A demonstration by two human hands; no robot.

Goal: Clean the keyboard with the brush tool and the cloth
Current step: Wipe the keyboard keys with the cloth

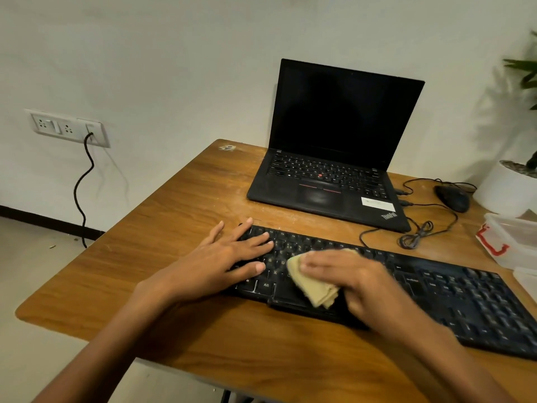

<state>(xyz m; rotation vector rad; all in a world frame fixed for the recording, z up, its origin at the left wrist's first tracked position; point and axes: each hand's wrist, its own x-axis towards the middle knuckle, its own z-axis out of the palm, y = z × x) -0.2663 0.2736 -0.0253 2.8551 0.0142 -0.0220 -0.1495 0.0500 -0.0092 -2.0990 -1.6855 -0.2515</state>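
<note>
A black full-size keyboard (453, 295) lies across the wooden desk (180, 216), running from the middle toward the right edge. My left hand (223, 260) lies flat with spread fingers on the keyboard's left end. My right hand (357, 283) presses a folded yellow cloth (311, 286) onto the keys near the middle-left; the hand is motion-blurred. No brush tool is in view.
An open black laptop (334, 158) stands behind the keyboard. A black mouse (453, 197) and coiled cable (415, 235) lie to its right. A white plant pot (505, 187) and clear plastic containers (514, 237) sit at the right edge. A wall socket (68, 128) is at left.
</note>
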